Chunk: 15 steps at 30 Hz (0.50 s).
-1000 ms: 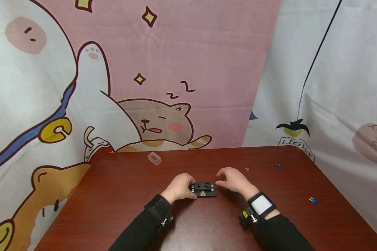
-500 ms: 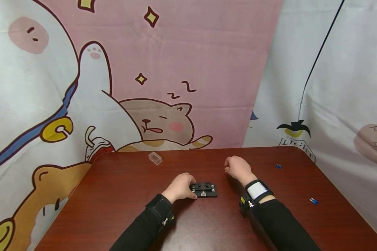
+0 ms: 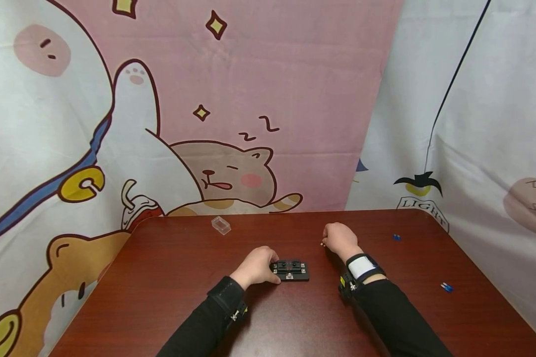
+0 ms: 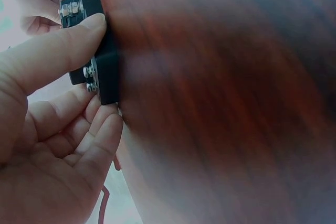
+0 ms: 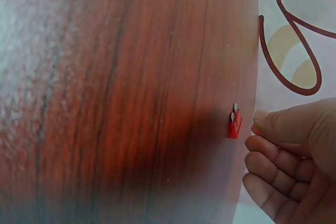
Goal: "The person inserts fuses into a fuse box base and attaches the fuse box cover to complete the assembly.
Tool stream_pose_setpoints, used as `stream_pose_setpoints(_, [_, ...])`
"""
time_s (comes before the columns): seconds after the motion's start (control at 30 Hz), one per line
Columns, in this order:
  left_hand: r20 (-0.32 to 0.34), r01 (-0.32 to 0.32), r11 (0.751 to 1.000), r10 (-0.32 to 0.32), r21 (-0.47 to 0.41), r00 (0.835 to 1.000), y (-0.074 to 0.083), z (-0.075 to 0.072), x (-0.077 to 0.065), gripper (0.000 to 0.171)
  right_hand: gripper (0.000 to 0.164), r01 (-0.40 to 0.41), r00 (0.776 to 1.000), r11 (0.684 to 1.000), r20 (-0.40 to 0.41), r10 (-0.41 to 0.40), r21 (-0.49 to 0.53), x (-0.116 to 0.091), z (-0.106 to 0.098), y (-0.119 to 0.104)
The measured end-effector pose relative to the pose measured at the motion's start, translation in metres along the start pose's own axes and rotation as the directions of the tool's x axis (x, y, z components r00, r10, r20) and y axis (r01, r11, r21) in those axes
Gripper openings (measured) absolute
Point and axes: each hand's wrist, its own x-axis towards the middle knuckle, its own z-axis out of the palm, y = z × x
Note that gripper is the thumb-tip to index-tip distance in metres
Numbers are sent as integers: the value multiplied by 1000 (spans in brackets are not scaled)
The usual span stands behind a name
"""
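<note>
On the table sits a black screw-terminal block [image 3: 290,270] with silvery screws along its edges. My left hand [image 3: 255,267] grips its left end, the thumb [image 4: 84,35] along one side and the fingers under the opposite edge. To the right of the block, my right hand [image 3: 341,239] is low over the table, fingers loosely curled. In the right wrist view, small red wire terminals [image 5: 234,125] with metal tips lie beside the fingertips, a narrow gap apart. From the head view only pale specks of them show at the fingertips.
A small clear plastic box [image 3: 221,225] stands near the table's back edge. Blue wire terminals lie in two spots on the right: one group [image 3: 396,237] farther back, another group [image 3: 446,287] nearer. A printed cloth [image 3: 317,99] hangs behind the table.
My right hand has moved right and back over the red terminals' spot. The terminals' tips now show left of the hand. My left hand and the block have stayed put.
</note>
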Motion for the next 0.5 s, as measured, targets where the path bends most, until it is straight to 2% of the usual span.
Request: stream_pose_setpoints(0.5, [5, 9, 1000, -9, 3, 1000, 0, 2, 1, 38, 18, -45, 998, 999, 32, 45, -13, 3, 3, 1])
